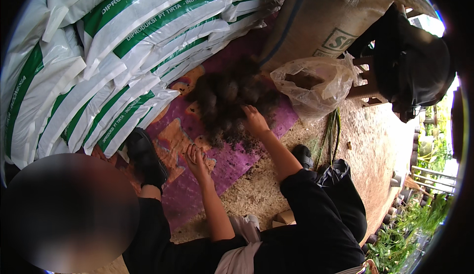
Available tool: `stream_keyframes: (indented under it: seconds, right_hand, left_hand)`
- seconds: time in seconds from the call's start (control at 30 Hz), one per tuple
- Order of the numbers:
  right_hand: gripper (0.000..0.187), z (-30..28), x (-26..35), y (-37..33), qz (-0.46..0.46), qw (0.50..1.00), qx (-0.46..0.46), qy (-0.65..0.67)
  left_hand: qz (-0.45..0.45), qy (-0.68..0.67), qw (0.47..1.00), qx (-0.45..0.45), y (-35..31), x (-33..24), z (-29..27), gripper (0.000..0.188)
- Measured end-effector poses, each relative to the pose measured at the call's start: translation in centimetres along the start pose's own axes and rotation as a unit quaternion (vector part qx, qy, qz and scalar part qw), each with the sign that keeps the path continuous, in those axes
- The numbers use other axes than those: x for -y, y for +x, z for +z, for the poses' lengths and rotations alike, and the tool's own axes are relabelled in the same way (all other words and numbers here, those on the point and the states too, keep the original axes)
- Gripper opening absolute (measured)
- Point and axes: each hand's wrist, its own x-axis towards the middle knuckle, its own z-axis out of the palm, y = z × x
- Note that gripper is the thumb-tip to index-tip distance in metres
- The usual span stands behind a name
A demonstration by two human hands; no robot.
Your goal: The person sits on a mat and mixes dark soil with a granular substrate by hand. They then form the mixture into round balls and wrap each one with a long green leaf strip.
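Note:
A dark, loose pile with rounded lumps (228,90) lies on a purple patterned sheet (190,195) in front of me. My right hand (256,121) reaches to the near right edge of this pile, fingers bent and close together; their tips meet the dark material, and what they grip is hard to see. Nearer and to the left, my left hand (197,161) is held over the sheet, apart from the pile. Its fingers are curled in, and whatever they hold is too small to make out. Dark crumbs are scattered on the sheet between both hands.
White-and-green plastic sacks (163,32) are stacked along the left. Behind the pile stands a large tan sack (326,12), with an open clear plastic bag (316,84) before it. A black shoe (145,158) rests left of the sheet. A blurred person (69,215) is at lower left.

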Motion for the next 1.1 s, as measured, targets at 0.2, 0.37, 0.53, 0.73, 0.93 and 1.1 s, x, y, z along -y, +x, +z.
stream_keyframes:
  seconds: [0.2, 0.37, 0.53, 0.73, 0.93, 1.1]
  right_hand:
    - [0.050, -3.1, -0.2, -2.4, 0.072, 0.976, 0.014, 0.205]
    - [0.053, -3.0, 0.2, -6.6, 0.073, 0.987, -0.101, 0.102]
    - [0.054, -1.3, 2.5, -6.4, -0.055, 0.990, -0.119, -0.059]
    - [0.062, 3.7, 3.9, -2.1, -0.033, 0.999, -0.038, -0.006]
    - [0.070, 6.1, 5.0, -1.5, 0.024, 0.993, -0.063, -0.096]
    - [0.070, 5.4, 4.3, -0.8, 0.003, 0.995, -0.046, -0.086]
  left_hand:
    - [0.000, 0.009, 1.000, -0.003, -0.2, 0.4, 0.0, 0.051]
    - [-0.004, 0.005, 1.000, 0.000, -0.1, 0.4, 0.4, 0.049]
    - [-0.001, 0.021, 1.000, -0.008, -0.1, 0.6, 0.3, 0.050]
    - [-0.001, 0.024, 1.000, -0.005, 0.0, 0.6, 0.5, 0.048]
    - [-0.006, 0.004, 1.000, -0.023, 0.5, 0.4, -0.8, 0.049]
    - [-0.010, -0.005, 0.999, -0.039, 0.8, 0.1, -1.2, 0.045]
